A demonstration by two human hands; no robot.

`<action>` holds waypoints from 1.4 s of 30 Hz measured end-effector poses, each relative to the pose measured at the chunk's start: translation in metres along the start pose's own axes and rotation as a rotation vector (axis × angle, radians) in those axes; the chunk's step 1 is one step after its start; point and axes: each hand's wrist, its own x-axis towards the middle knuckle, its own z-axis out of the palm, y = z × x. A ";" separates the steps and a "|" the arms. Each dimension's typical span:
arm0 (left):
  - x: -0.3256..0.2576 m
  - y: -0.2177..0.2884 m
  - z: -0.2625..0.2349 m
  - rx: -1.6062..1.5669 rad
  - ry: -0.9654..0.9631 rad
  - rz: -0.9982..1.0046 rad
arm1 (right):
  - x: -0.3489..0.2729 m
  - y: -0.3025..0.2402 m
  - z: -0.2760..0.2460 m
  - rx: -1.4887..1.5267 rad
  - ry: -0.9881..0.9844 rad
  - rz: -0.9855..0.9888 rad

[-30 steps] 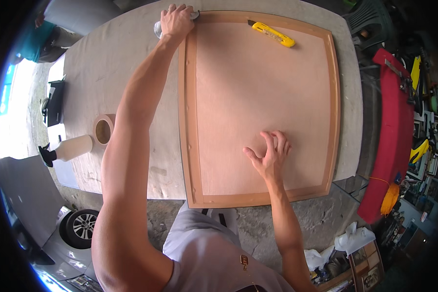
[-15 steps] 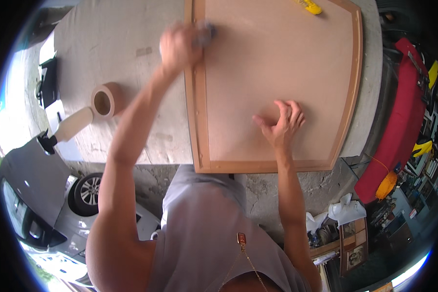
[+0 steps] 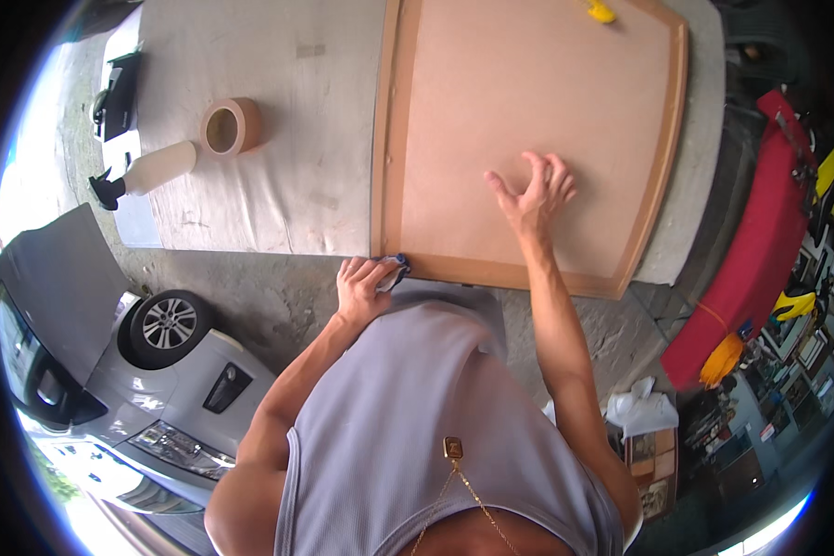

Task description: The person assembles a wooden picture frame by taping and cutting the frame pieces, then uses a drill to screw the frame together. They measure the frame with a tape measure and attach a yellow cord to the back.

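Left hand point(image 3: 361, 287) grips a small cloth point(image 3: 394, 271) at the wooden panel point(image 3: 528, 102) near corner; right hand point(image 3: 533, 190) presses spread fingers on its face.

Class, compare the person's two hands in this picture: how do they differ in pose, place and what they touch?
The left hand is curled around a small blue-grey cloth at the near left corner of the wooden board; the right hand holds nothing. The left hand sits at the board's edge; the right hand rests on its flat middle, fingers spread and arched. Both touch the same board.
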 end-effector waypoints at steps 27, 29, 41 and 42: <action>0.084 -0.139 -0.174 -0.041 0.548 -0.772 | 0.161 -0.239 0.138 0.670 -0.269 -0.252; 0.034 -0.136 -0.189 -0.123 0.627 -0.858 | 0.148 -0.324 0.169 0.615 -0.432 -0.310; 0.036 -0.425 -0.317 0.205 0.751 -0.935 | 0.110 -0.520 0.253 0.659 -0.429 -0.366; 0.046 -0.434 -0.314 0.185 0.740 -0.943 | 0.104 -0.501 0.243 0.680 -0.371 -0.355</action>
